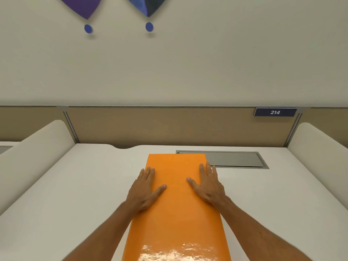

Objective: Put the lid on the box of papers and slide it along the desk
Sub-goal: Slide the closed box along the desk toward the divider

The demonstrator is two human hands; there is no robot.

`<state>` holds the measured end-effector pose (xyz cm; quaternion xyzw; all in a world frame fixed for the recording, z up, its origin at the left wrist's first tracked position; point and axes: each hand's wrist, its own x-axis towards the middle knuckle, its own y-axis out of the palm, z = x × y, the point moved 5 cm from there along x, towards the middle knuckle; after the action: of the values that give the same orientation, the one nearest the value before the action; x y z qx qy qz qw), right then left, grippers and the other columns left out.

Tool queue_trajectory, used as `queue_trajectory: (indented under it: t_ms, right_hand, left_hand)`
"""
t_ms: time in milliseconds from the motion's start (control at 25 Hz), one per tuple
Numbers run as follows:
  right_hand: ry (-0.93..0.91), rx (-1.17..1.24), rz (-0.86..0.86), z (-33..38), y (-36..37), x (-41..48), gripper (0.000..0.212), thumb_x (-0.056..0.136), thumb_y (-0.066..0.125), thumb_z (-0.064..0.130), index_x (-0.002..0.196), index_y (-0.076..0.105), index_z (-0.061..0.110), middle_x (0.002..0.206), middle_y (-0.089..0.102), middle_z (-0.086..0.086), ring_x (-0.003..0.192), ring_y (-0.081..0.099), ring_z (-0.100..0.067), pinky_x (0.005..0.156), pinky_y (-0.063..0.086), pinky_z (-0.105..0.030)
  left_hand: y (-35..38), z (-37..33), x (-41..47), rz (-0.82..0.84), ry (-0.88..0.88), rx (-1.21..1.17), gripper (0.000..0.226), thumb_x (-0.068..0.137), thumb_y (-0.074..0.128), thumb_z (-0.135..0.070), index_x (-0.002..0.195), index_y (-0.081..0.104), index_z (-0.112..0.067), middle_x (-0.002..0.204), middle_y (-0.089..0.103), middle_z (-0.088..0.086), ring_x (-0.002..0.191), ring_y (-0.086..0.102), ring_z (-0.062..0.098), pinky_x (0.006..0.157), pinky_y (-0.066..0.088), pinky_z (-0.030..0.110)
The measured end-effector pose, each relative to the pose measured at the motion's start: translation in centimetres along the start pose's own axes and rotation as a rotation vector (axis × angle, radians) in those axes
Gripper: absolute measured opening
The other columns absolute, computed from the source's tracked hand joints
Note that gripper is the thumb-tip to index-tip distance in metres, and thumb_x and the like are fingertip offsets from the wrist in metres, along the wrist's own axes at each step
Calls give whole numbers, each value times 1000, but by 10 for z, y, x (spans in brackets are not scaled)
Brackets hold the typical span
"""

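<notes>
A long orange lid [177,204] covers the box, lying lengthwise on the white desk [75,194] straight ahead of me. The box and its papers are hidden beneath it. My left hand [145,189] lies flat on the lid's left edge, fingers pointing away from me, thumb spread onto the top. My right hand [207,183] lies flat on the right edge in the same way. Both palms press down on the lid and neither hand curls around it.
A grey metal cable hatch [235,160] is set into the desk just right of the lid's far end. Tan partition panels [150,127] close off the back, with a "214" sign [275,112]. White rounded dividers [37,147] flank both sides.
</notes>
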<state>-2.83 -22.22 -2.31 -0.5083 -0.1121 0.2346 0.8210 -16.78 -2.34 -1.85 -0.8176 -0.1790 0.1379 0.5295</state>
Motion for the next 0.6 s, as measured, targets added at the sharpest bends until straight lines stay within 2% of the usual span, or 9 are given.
queue_trajectory:
  t_ms: [120, 240, 440, 600]
  right_hand:
    - [24, 83, 45, -10, 5, -21, 90, 86, 37, 71, 154, -1, 27, 164, -9, 2, 151, 4, -31, 113, 26, -58]
    - [-9, 116, 49, -10, 8, -36, 88, 86, 38, 71, 154, 1, 30, 164, -10, 4, 150, 13, -31, 116, 26, -56]
    - [-26, 142, 27, -8, 12, -49, 89, 84, 42, 72, 154, 8, 29, 165, -6, 4, 146, 26, -32, 113, 30, -52]
    - [-25, 162, 2, -3, 10, -46, 91, 83, 46, 71, 154, 12, 25, 165, -1, -1, 146, 24, -33, 115, 27, -52]
  left_hand:
    - [6, 2, -18, 70, -40, -80, 88, 85, 37, -70, 153, 0, -26, 163, -7, -5, 150, -8, 27, 118, 14, 53]
    - [11, -1, -30, 82, -37, -117, 84, 86, 38, -68, 152, 2, -31, 163, -8, -5, 149, -1, 35, 120, 12, 55]
    - [9, 0, -40, 6, -26, -141, 80, 85, 40, -68, 152, 12, -33, 163, -1, -5, 146, 23, 28, 117, 23, 52]
    - [5, 2, -38, -19, -27, -203, 81, 83, 45, -68, 151, 19, -30, 163, 6, -3, 146, 24, 27, 117, 23, 49]
